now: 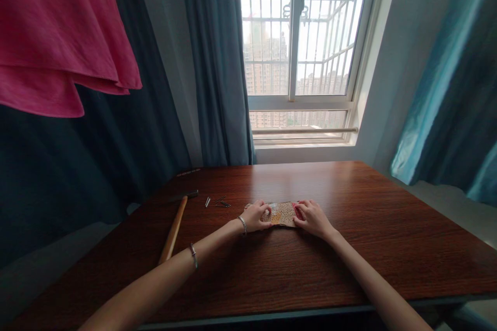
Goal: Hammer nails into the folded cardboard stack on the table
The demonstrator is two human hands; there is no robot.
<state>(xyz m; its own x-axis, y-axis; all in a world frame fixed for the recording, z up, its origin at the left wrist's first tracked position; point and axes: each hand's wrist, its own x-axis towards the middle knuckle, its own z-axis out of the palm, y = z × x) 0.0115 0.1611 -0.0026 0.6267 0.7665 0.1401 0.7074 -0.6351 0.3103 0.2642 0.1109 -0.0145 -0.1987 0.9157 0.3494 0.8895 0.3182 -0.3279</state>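
Cardboard [286,214] lies between left hand [256,216] and right hand [313,219], touching both.

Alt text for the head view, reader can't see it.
A person's left hand and right hand hold opposite ends of a flat, tan, dark-speckled piece on a reddish-brown wooden table. To the left lie thin metal nail-like pieces and a wooden-handled hammer; a white-framed, barred window is beyond.

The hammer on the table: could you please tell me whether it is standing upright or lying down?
The hammer is lying down: its wooden handle stretches along the tabletop toward the left forearm.
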